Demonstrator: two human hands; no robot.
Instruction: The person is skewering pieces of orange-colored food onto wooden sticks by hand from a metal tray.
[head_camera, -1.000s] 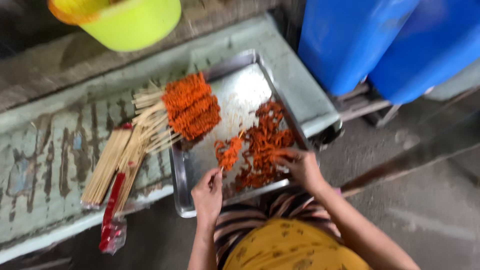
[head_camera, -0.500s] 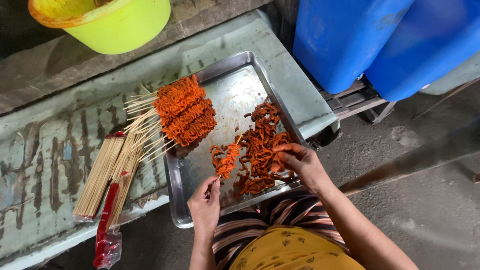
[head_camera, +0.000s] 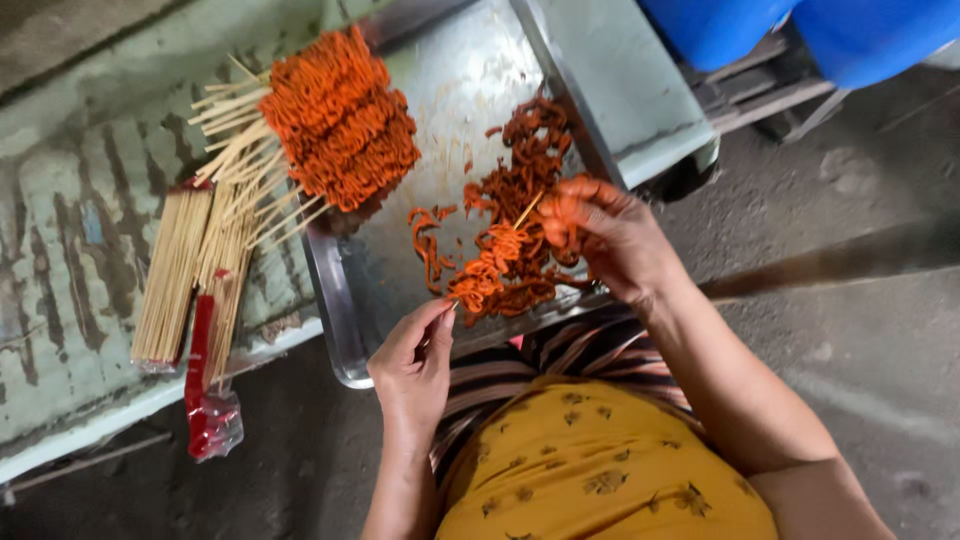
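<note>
skewer (head_camera: 478, 272) is in your left hand (head_camera: 412, 362), pinched at its lower end by clenched fingers (head_camera: 432, 325), and it lies over the near part of the metal tray (head_camera: 335, 290) with orange strips already threaded on it. your right hand (head_camera: 610, 238) grasps one more orange strip (head_camera: 562, 212) at the pointed tip, fingers closed on it.

the point of the stick is very near to your right fingertips, so i think a hard push could send it into the skin; the strips look slippery and that would cause the slip. you hold the skewer only at one end, so the loaded part may bend down and drop pieces into the loose pile (head_camera: 525, 200) on the tray.

the tray itself hangs a little over the near edge of the green surface (head_camera: 70, 330), just above your knees; pressing on its rim could tip it, i judge.

the finished skewers (head_camera: 335, 115) rest on the far left corner of the tray, their sticks reaching over the rim beside the bundle of bare sticks (head_camera: 172, 275), and one careless sweep of the left arm might roll them off.
</note>
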